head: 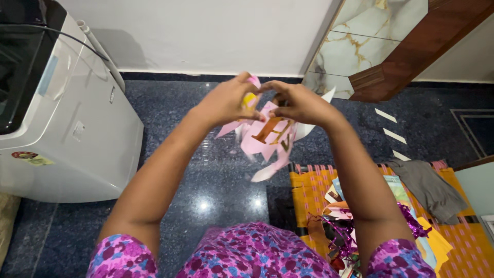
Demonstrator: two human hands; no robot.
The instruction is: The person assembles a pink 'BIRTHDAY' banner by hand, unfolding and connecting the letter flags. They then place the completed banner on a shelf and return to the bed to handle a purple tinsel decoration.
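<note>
My left hand (226, 101) and my right hand (301, 104) are raised together in front of me, both gripping the top of a pink paper cut-out decoration (267, 141) with pointed flaps and gold-brown letter shapes on it. The paper hangs down below my fingers, slightly blurred. A small yellow and pink piece shows between my left fingers. My forearms reach up from a purple floral garment at the bottom.
A white top-loading washing machine (67, 118) stands at the left. The floor (206, 195) is dark speckled stone. At lower right lies an orange woven mat (309, 190) with purple tinsel (345, 231), papers and a grey cloth (427, 188). A wooden door frame (411, 46) is at upper right.
</note>
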